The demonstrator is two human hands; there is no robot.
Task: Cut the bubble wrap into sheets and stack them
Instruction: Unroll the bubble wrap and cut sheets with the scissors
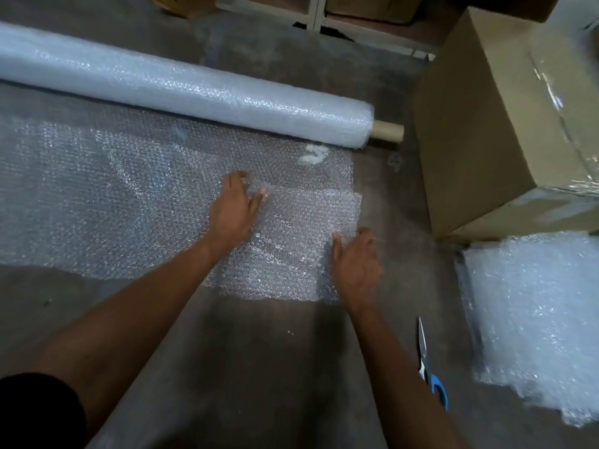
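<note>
**Both hands on a cut sheet of bubble wrap, floor level**

You are working on a bare grey concrete floor, scuffed and dusty, with the foot of a white shelving frame at the far side and brown cartons behind it.

Count what lies around you: one roll of bubble wrap on a cardboard core, its unrolled length spread flat toward you; one loose cut sheet lying over the right end of that length; one stack of cut sheets on the floor at your right; one pair of blue-handled scissors lying closed between your right forearm and the stack; one large cardboard box beyond the stack, its flaps taped shut, so you cannot see its contents.

Your left hand pinches the far edge of the loose sheet between thumb and fingers. Your right hand grips the sheet's right edge, fingers curled round it.
</note>
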